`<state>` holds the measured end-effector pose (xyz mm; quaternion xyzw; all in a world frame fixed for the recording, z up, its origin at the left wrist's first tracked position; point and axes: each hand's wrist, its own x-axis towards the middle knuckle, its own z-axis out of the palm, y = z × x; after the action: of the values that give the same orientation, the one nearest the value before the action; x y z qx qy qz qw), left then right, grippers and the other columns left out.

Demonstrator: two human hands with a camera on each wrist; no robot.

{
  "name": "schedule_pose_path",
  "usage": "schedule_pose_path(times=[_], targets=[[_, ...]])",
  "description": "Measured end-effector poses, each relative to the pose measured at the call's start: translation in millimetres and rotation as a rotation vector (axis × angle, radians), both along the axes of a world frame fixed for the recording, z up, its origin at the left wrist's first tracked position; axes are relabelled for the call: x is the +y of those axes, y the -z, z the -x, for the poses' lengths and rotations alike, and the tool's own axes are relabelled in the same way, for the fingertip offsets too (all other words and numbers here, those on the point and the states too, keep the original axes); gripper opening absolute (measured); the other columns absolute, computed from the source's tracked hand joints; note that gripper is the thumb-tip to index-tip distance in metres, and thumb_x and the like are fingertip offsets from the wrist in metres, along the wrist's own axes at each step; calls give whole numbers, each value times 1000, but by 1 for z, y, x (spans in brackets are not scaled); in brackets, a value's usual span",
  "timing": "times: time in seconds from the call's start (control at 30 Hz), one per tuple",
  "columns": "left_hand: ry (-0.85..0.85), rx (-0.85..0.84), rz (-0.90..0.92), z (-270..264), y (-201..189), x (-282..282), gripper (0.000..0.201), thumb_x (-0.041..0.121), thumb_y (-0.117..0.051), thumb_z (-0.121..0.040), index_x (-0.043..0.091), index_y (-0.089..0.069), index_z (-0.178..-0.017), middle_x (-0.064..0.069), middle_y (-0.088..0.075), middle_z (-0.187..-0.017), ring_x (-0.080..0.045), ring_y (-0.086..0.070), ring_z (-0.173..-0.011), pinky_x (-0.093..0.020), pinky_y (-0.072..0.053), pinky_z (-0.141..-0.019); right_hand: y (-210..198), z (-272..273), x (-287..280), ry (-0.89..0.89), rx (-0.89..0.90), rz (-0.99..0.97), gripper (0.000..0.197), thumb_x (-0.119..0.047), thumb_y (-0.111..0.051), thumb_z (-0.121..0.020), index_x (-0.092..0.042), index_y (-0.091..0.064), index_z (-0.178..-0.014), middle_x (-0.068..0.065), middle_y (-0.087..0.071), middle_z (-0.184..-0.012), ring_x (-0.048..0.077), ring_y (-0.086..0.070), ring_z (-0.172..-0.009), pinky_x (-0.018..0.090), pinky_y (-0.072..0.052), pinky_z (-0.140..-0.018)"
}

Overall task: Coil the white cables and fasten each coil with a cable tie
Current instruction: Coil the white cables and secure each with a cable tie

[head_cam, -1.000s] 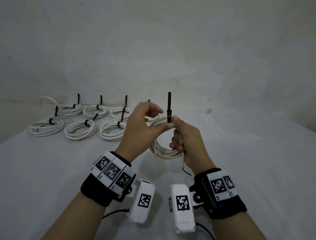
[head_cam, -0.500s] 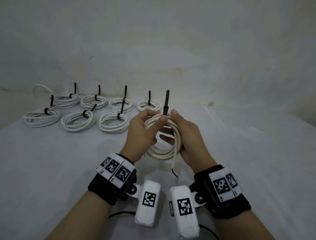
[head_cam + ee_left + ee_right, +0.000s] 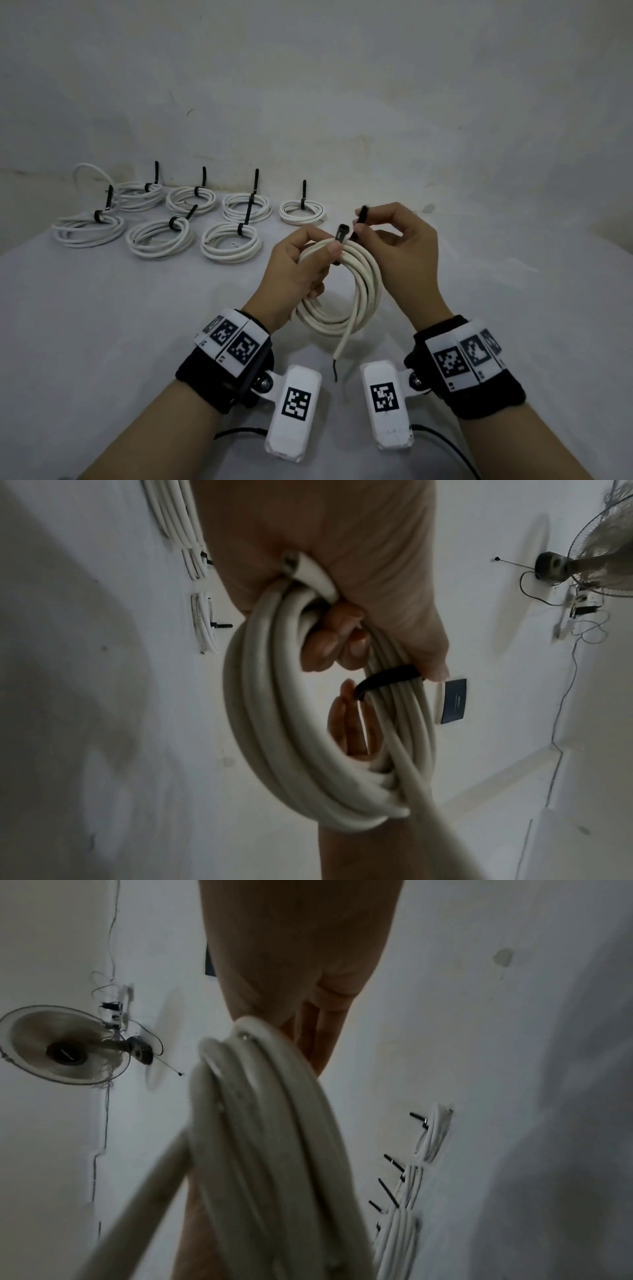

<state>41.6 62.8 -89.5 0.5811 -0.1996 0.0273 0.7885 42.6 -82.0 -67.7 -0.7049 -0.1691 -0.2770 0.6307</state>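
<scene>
My left hand (image 3: 327, 256) grips the top left of a coil of white cable (image 3: 368, 291), held upright above the white table (image 3: 137, 325). A black cable tie (image 3: 342, 234) wraps the coil's top beside my left thumb, its head sticking up. My right hand (image 3: 368, 224) pinches the tie's tail, bent over just right of the head. The coil's loose end (image 3: 342, 346) hangs down with a dark wire tip. In the left wrist view the tie (image 3: 387, 677) crosses the strands of the coil (image 3: 291, 737) under my thumb. The right wrist view shows the coil (image 3: 267, 1137) close up.
Several tied white coils (image 3: 229, 240) with black tie tails sticking up lie in two rows at the table's far left, near the wall. One small coil (image 3: 301, 212) lies just behind my hands. A fan (image 3: 65, 1045) hangs in the wrist views.
The tie stood straight up from the coil before. My right hand has left the coil and now pinches the tie's tail, bent over beside the head. The left hand's grip stays.
</scene>
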Motion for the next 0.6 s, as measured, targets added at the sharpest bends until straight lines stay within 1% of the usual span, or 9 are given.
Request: schedule_pose_path(times=[0.07,0.1,0.17,0.23,0.3,0.37,0.43,0.5,0.6], targets=[[3,-15,3,0,1,0,12,41,-67,-64,29,-64,-63,6,-53,-53,-4,-34,-40,-16,-30,-38,4,-1,-3,-15,-25,95,9,-1,-71,-81,-9,-70,-85,7,-72,-82,21,-70,-66,34,-59,-62],[-4,-22,5,0,2,0,14,40,-67,-64,27,-64,-65,7,-55,-53,-4,-34,-40,-15,-30,-38,6,-1,-4,-31,-40,127,8,-1,-72,-80,-8,-71,-85,7,-72,-82,20,-70,-68,35,-59,-64],[-31,-28,12,-1,2,-1,15,40,-68,-64,26,-63,-66,2,-53,-54,-5,-33,-40,-16,-31,-39,8,-2,-9,-62,-56,133,11,0,-73,-78,-8,-72,-86,5,-72,-81,16,-71,-70,31,-58,-66],[-44,-34,14,0,1,0,12,41,-68,-63,30,-64,-62,-2,-49,-55,-5,-33,-40,-17,-32,-39,8,-2,-11,-82,-65,127,11,0,-73,-78,-7,-72,-87,4,-71,-80,14,-70,-71,27,-56,-67],[-32,-47,-3,1,0,0,10,42,-66,-63,32,-65,-61,1,-53,-53,-4,-35,-39,-17,-33,-39,9,-2,-11,-91,-69,141,11,-2,-73,-78,-7,-72,-87,6,-71,-79,14,-70,-71,26,-56,-67],[-9,-60,-29,2,0,-1,10,42,-65,-63,33,-65,-60,5,-57,-52,-4,-36,-39,-16,-33,-39,9,-1,-10,-92,-66,165,11,-3,-74,-77,-9,-71,-86,2,-70,-77,10,-69,-69,23,-55,-65],[-3,-62,-45,3,0,-3,10,42,-65,-63,33,-65,-60,4,-58,-51,-4,-37,-39,-16,-33,-39,9,-1,-11,-106,-51,176,11,-3,-74,-77,-8,-71,-85,1,-69,-76,7,-68,-66,20,-53,-63],[-7,-58,-51,3,1,-3,10,43,-65,-63,33,-65,-60,4,-58,-51,-4,-36,-39,-16,-33,-39,9,-1,-12,-122,-50,173,10,-2,-74,-76,-6,-71,-85,3,-70,-76,8,-68,-66,20,-53,-63],[0,-40,-40,2,0,-3,11,42,-66,-63,32,-64,-59,3,-57,-51,-5,-36,-40,-17,-32,-39,8,0,-12,-141,-63,162,13,-1,-74,-76,-9,-71,-86,2,-70,-76,8,-68,-67,21,-53,-64]])
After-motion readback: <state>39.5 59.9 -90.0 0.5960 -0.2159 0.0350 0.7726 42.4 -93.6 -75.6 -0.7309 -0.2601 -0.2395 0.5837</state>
